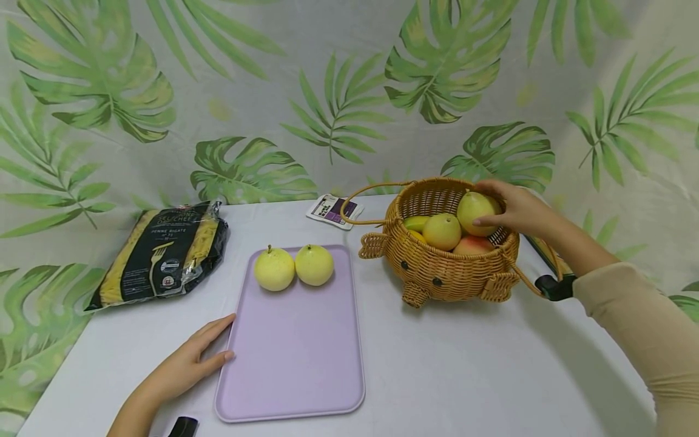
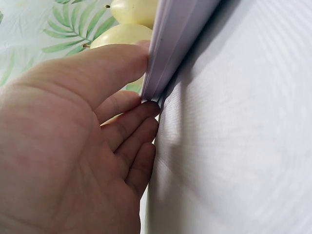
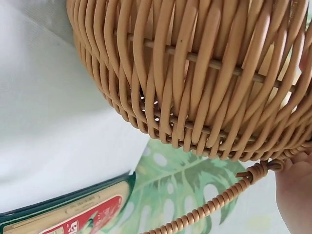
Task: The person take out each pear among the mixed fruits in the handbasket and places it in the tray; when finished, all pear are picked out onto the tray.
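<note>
My right hand (image 1: 510, 206) reaches over the rim of a wicker basket (image 1: 453, 273) shaped like a pig and grips a yellow-green pear (image 1: 472, 209), thumb on its near side. Beside that pear, the basket holds another pear (image 1: 441, 232), a reddish peach (image 1: 472, 245) and a green fruit (image 1: 416, 223). In the right wrist view the basket's woven wall (image 3: 185, 73) hides the fruit in my grasp. My left hand (image 1: 188, 361) rests against the left edge of a lilac tray (image 1: 295, 358), fingertips touching its side. Two pears (image 1: 274, 269) (image 1: 314, 265) sit side by side at the tray's far end.
A black-and-yellow bag of penne (image 1: 164, 252) lies at the back left. Behind the tray is a small white-and-purple packet (image 1: 335, 210). A green-edged package (image 3: 83, 209) lies right of the basket, whose looped handle (image 1: 349, 206) sticks out left. Leaf-patterned cloth (image 1: 333, 115) hangs behind.
</note>
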`<state>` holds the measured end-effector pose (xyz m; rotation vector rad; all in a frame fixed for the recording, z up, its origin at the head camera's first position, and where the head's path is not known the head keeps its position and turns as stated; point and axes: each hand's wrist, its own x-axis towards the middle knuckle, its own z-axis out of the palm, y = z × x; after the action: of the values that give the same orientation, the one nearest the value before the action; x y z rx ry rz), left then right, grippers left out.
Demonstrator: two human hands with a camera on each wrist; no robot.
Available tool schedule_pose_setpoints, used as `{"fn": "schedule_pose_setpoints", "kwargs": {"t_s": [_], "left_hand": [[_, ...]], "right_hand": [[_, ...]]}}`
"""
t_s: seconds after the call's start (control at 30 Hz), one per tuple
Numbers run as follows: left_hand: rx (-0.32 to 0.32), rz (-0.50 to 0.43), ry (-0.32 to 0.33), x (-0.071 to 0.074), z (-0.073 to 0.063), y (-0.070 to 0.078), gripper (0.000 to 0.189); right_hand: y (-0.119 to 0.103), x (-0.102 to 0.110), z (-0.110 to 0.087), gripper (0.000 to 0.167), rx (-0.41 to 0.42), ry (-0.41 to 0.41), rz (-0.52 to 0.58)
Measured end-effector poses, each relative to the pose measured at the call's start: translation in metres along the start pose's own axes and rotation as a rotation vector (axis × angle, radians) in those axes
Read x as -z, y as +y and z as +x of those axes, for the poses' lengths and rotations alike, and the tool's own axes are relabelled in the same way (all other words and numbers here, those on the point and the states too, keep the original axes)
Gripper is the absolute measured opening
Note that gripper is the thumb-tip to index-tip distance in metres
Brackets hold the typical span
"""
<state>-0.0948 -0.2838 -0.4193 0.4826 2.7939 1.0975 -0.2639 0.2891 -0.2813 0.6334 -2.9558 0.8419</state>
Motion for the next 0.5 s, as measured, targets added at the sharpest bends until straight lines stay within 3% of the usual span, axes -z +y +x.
{"fn": "schedule_pose_setpoints", "kwargs": {"t_s": [0.23, 0.5], "left_hand": [[-0.002, 0.013, -0.004, 0.0, 0.0004, -0.0004, 0.063], [-0.009, 0.007, -0.003, 0.0005, -0.0008, 0.002, 0.062]], "right_hand": [[0.0008, -0.0024, 0.002, 0.076, -0.015, -0.025, -0.011], [-0.002, -0.0028, 0.0039, 0.08, -0.038, -0.053, -0.103]]}}
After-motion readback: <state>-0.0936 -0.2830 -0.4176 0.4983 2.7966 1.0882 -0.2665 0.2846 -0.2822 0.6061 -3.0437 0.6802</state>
